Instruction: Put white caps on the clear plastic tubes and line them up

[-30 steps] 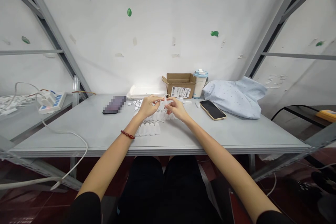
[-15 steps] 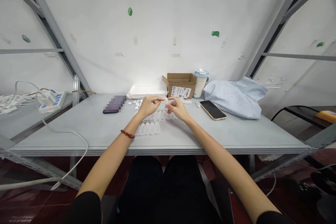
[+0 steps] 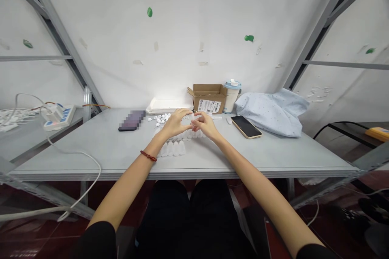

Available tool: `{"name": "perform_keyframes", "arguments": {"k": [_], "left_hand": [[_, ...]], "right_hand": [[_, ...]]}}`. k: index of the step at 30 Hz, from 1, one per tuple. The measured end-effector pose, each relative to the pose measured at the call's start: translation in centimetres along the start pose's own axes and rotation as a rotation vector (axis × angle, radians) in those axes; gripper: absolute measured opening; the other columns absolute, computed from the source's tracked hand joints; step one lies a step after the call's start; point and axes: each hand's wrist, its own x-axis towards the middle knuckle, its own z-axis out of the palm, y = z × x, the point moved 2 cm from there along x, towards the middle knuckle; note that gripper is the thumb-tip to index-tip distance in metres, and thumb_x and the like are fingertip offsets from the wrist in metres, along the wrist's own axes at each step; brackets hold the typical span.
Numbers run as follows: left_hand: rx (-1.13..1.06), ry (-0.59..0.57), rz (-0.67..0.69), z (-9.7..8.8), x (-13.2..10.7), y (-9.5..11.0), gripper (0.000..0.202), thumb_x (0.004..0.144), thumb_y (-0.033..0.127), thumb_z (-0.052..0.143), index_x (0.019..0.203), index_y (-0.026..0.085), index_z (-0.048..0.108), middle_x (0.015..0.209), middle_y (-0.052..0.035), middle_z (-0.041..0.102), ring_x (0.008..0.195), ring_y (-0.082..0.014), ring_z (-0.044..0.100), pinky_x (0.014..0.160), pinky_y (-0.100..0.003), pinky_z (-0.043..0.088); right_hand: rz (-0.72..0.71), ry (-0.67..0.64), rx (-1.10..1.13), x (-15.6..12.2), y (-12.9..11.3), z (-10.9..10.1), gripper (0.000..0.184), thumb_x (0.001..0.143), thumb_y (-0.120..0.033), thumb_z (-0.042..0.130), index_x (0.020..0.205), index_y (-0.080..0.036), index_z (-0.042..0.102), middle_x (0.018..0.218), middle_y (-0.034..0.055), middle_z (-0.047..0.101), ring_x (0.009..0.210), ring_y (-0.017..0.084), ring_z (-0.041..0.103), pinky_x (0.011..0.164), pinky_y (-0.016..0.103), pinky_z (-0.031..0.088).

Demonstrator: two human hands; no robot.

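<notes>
Both my hands meet above the desk around a small translucent white oval shell (image 3: 192,117). My right hand (image 3: 207,124) grips it with bent fingers. My left hand (image 3: 176,124) curves in a wide C, its fingertips at the shell's top and its thumb near its lower end. Below my hands lie rows of similar translucent white shells (image 3: 174,149), partly hidden by my hands and the left wrist. Small white caps (image 3: 162,118) are scattered just beyond my left hand. A thin white cord runs between the rows.
Toward the back stand a white tray (image 3: 165,106), an open cardboard box (image 3: 209,93) and a lidded cup (image 3: 232,96). A phone (image 3: 246,126) and a pale blue cloth (image 3: 273,111) lie to the right. A blurred-out dark phone-like object (image 3: 132,120) and a power strip (image 3: 60,117) are left.
My left fingers have spread from a pinch into a wider C around the shell. My right hand has barely moved.
</notes>
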Motion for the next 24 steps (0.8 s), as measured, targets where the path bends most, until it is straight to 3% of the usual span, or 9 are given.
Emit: {"name": "perform_keyframes", "arguments": {"k": [6, 11, 16, 24], "left_hand": [[0.061, -0.020, 0.029, -0.2, 0.1, 0.5, 0.043, 0.073, 0.035, 0.070, 0.110, 0.019, 0.059, 0.114, -0.0086, 0.063, 0.106, -0.0262, 0.054, 0.084, -0.039, 0.047], [0.088, -0.117, 0.018, -1.0, -0.8, 1.5, 0.041, 0.071, 0.035, 0.070, 0.107, 0.020, 0.058, 0.108, -0.0074, 0.064, 0.105, -0.0272, 0.052, 0.088, -0.041, 0.044], [0.067, -0.261, -0.034, -1.7, -3.4, 2.9, 0.041, 0.072, 0.041, 0.070, 0.107, 0.022, 0.059, 0.106, -0.0071, 0.062, 0.104, -0.0276, 0.052, 0.087, -0.040, 0.045], [0.013, -0.405, -0.100, -1.9, -6.0, 4.3, 0.044, 0.070, 0.050, 0.070, 0.103, 0.022, 0.060, 0.101, -0.0065, 0.059, 0.096, -0.0244, 0.054, 0.078, -0.034, 0.047]], "right_hand": [[0.010, -0.017, 0.000, -0.1, -0.2, 0.1, 0.026, 0.074, -0.024, 0.061, 0.094, -0.018, 0.046, 0.060, -0.0038, 0.061, 0.047, 0.013, 0.061, 0.048, 0.024, 0.050], [0.045, -0.091, -0.080, -0.1, -0.9, -0.6, 0.012, 0.079, -0.025, 0.059, 0.082, -0.014, 0.055, 0.059, 0.0002, 0.062, 0.048, 0.012, 0.061, 0.045, 0.021, 0.047], [0.154, -0.369, -0.192, -0.8, -2.0, -1.0, 0.012, 0.076, -0.019, 0.058, 0.068, -0.011, 0.062, 0.065, 0.0050, 0.067, 0.051, 0.012, 0.063, 0.045, 0.019, 0.046], [0.314, -0.754, -0.254, -1.7, -1.8, -0.7, 0.015, 0.071, -0.024, 0.060, 0.074, -0.011, 0.067, 0.067, 0.0055, 0.071, 0.052, 0.013, 0.065, 0.044, 0.019, 0.043]]}}
